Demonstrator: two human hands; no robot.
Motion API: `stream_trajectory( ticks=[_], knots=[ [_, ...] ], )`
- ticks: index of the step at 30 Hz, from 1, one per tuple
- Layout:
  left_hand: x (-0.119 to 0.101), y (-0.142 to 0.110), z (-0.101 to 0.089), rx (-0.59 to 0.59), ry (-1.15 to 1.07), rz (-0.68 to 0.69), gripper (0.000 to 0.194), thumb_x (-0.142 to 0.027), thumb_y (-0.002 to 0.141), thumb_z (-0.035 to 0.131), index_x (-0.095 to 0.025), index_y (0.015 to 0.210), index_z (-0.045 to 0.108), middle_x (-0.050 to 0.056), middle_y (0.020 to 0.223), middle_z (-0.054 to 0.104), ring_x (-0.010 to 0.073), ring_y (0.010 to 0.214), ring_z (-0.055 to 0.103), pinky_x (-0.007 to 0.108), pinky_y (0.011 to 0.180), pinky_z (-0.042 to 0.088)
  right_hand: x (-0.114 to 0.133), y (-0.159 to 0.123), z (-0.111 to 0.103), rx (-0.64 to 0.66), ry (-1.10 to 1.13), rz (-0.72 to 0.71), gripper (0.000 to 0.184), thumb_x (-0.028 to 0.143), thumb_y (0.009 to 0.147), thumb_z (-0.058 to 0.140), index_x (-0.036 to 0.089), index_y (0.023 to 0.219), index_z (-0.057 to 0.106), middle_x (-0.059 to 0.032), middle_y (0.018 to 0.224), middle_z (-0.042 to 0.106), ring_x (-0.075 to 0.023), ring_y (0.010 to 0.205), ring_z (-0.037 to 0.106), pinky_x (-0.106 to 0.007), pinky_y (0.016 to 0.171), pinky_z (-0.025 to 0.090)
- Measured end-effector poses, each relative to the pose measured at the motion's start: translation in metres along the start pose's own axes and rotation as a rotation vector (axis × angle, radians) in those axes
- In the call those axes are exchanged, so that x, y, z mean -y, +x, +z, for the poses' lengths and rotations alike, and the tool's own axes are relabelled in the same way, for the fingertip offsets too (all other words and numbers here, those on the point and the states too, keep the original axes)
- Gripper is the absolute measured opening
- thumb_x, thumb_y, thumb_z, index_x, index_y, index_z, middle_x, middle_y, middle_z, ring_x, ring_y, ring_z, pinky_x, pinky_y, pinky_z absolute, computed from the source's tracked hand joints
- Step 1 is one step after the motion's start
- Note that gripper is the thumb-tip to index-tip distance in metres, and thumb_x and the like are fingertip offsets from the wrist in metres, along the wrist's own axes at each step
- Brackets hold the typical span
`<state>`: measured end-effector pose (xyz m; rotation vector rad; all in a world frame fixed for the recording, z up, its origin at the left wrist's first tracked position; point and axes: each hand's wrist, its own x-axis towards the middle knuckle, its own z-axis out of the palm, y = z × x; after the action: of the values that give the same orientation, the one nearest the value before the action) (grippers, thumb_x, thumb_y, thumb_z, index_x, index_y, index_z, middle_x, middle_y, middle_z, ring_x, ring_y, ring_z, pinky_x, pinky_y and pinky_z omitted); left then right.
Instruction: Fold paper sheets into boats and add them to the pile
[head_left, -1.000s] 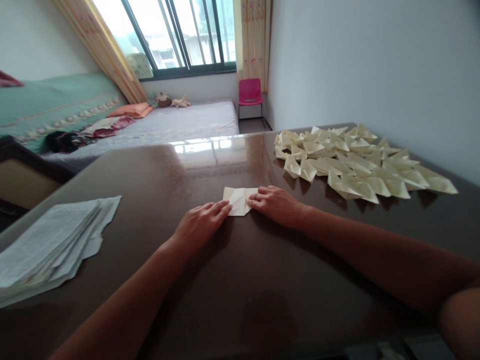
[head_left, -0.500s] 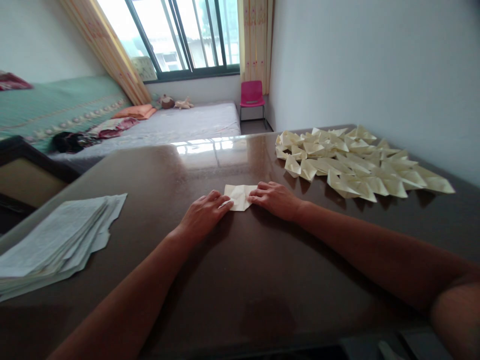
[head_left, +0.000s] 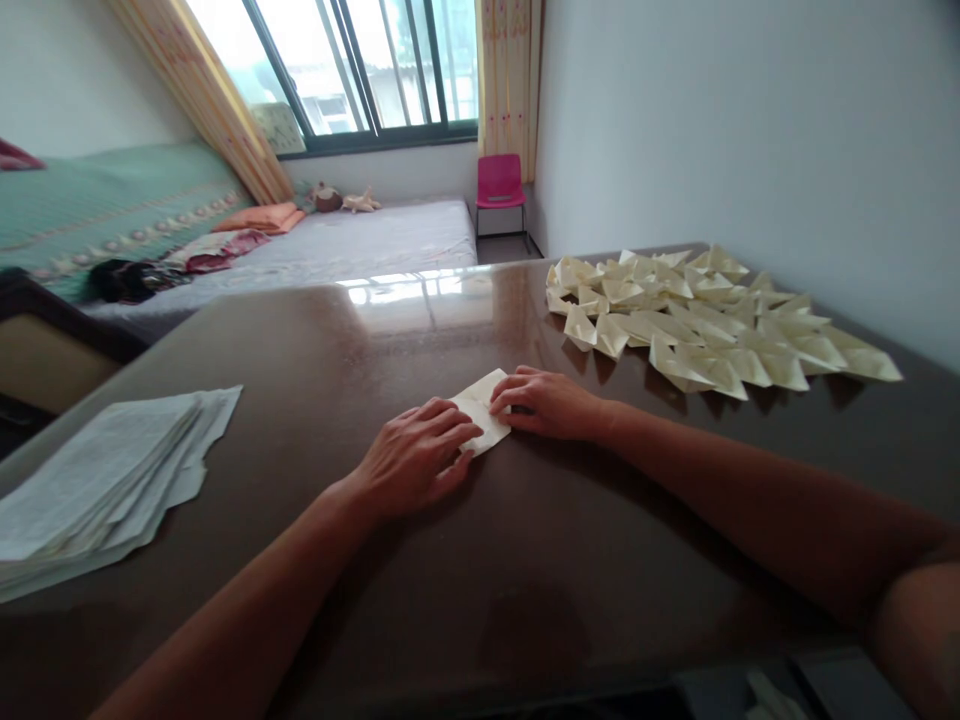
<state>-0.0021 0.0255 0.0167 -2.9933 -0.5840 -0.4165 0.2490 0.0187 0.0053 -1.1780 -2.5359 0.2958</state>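
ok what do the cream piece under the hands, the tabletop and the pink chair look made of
Cream piece: matt paper, by its thin, straight-edged, flat look.
Tabletop: glossy brown, with the window mirrored in it; perhaps lacquered wood or laminate.
Pink chair: probably smooth moulded plastic, by its even, unpatterned colour.

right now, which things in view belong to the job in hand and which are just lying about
Likely in the job:
small cream paper, left hand and right hand on it
folded cream pieces
paper stack, less surely

Likely lying about:
pink chair
orange cushion
dark bundle

The head camera looks down across the tabletop (head_left: 420, 600) toward a window (head_left: 360, 70).
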Motion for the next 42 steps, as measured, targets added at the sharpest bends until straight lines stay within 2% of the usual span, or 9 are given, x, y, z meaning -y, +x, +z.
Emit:
stream_trajectory(
  ticks=[4,11,16,20,27,30,34,38,42],
  knots=[
    [-0.006,0.004,0.004,0.019,0.089,-0.026,0.044,-0.046,0.089,0.053,-0.019,0.123,0.054,0.008,0.121,0.060,0.0234,0.113,0.053,0.037,0.093,0.045,0.000,0.003,0.002,-0.003,0.020,0.040,0.021,0.027,0.092,0.051,0.025,0.101,0.070,-0.0010,0.111,0.067,-0.0157,0.099,0.055,-0.028,0.088,0.041],
    [-0.017,0.013,-0.001,0.020,0.303,0.051,0.027,-0.018,0.093,0.048,-0.020,0.118,0.057,0.007,0.121,0.062,0.0230,0.111,0.055,0.036,0.090,0.044,0.001,0.002,0.001,-0.032,0.007,0.039,0.020,0.024,0.091,0.052,0.024,0.099,0.071,-0.0017,0.109,0.068,-0.0160,0.099,0.056,-0.028,0.087,0.041],
    [-0.004,0.008,0.007,-0.001,0.156,0.047,0.018,-0.026,0.094,0.049,-0.024,0.103,0.065,0.002,0.103,0.068,0.0189,0.101,0.058,0.030,0.080,0.045,-0.005,0.002,0.003,-0.048,0.043,-0.017,0.019,0.025,0.090,0.055,0.024,0.099,0.072,-0.0027,0.108,0.069,-0.0164,0.096,0.057,-0.028,0.086,0.042],
    [-0.001,0.006,0.011,0.023,-0.031,0.010,0.022,-0.027,0.095,0.044,-0.026,0.103,0.065,0.000,0.100,0.069,0.0155,0.096,0.059,0.025,0.078,0.045,-0.013,0.002,0.004,-0.030,0.111,-0.096,0.015,0.027,0.087,0.061,0.024,0.098,0.072,-0.0011,0.105,0.070,-0.0162,0.091,0.056,-0.028,0.083,0.042],
    [0.007,0.004,0.005,0.121,-0.243,-0.051,0.015,-0.027,0.091,0.049,-0.021,0.084,0.061,0.001,0.092,0.067,0.0135,0.089,0.059,0.023,0.076,0.045,-0.014,0.002,0.006,-0.032,0.144,-0.054,0.015,0.026,0.086,0.062,0.024,0.098,0.071,-0.0014,0.105,0.069,-0.0170,0.093,0.054,-0.028,0.082,0.041],
    [0.012,0.000,-0.003,0.166,-0.245,-0.069,0.010,-0.026,0.089,0.051,-0.021,0.090,0.060,0.001,0.095,0.065,0.0147,0.092,0.058,0.024,0.079,0.046,-0.013,0.002,0.007,-0.026,0.145,-0.053,0.015,0.026,0.086,0.062,0.024,0.098,0.071,-0.0011,0.106,0.069,-0.0169,0.093,0.054,-0.027,0.081,0.041],
    [0.019,-0.006,-0.012,0.158,-0.160,-0.134,0.027,-0.023,0.086,0.051,-0.022,0.112,0.055,0.004,0.110,0.062,0.0186,0.103,0.056,0.030,0.087,0.047,-0.012,0.001,0.007,-0.030,0.149,-0.053,0.015,0.026,0.087,0.061,0.024,0.098,0.071,-0.0015,0.107,0.069,-0.0174,0.095,0.054,-0.028,0.082,0.040],
    [0.020,-0.006,-0.010,0.173,-0.113,-0.055,0.026,-0.025,0.089,0.048,-0.025,0.114,0.058,0.003,0.114,0.063,0.0191,0.107,0.055,0.030,0.086,0.047,-0.011,0.001,0.006,-0.027,0.142,-0.052,0.015,0.026,0.088,0.060,0.024,0.098,0.071,-0.0022,0.105,0.069,-0.0175,0.094,0.054,-0.029,0.083,0.040],
    [0.016,-0.002,-0.001,0.108,-0.082,0.029,0.023,-0.024,0.092,0.045,-0.025,0.108,0.062,0.003,0.110,0.065,0.0176,0.105,0.056,0.028,0.086,0.046,-0.010,0.002,0.006,-0.028,0.140,-0.049,0.015,0.026,0.088,0.060,0.023,0.097,0.071,-0.0022,0.105,0.069,-0.0173,0.093,0.054,-0.028,0.082,0.040]
  ],
)
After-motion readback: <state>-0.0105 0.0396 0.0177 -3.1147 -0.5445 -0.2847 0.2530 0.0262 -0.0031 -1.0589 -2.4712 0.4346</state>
